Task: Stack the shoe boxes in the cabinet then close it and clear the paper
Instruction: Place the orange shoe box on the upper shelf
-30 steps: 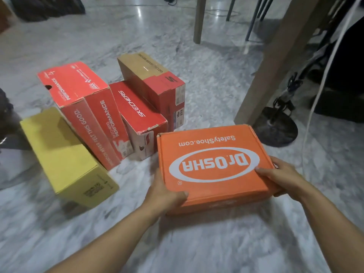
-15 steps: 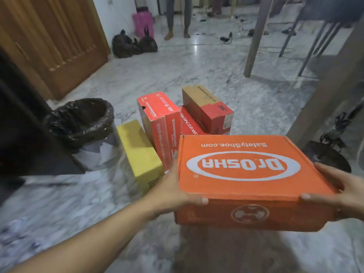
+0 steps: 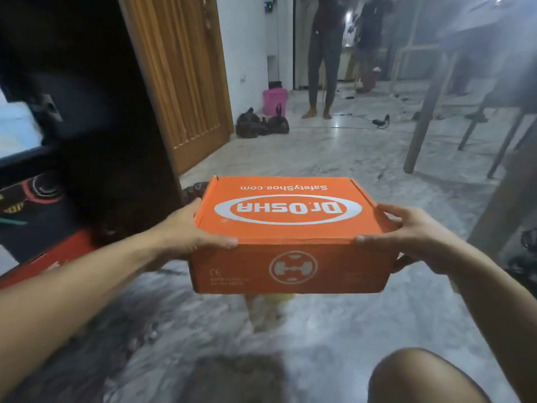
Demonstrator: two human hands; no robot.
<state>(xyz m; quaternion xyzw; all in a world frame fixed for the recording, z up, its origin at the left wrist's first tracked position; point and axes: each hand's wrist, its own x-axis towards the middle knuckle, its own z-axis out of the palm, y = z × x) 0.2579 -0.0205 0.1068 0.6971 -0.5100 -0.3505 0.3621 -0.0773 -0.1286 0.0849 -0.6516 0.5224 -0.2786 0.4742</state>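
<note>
At far left the dark wooden cabinet stands open, a red cardboard box low beside it. The left hand and right hand clamp opposite ends of the orange cardboard Dr.Osha shoe box, held above the marble floor. Judging by this, stacking has barely begun; closing the cabinet and clearing paper remain.

My feed is dim indoor light, with the brightest patch a glare on the marble floor near the far doorway. The orange box reads fairly sharp; the floor below it and the frame edges smear with motion blur. The dark cabinet at left swallows detail. Wide-angle bending curves the door and the table legs.
</note>
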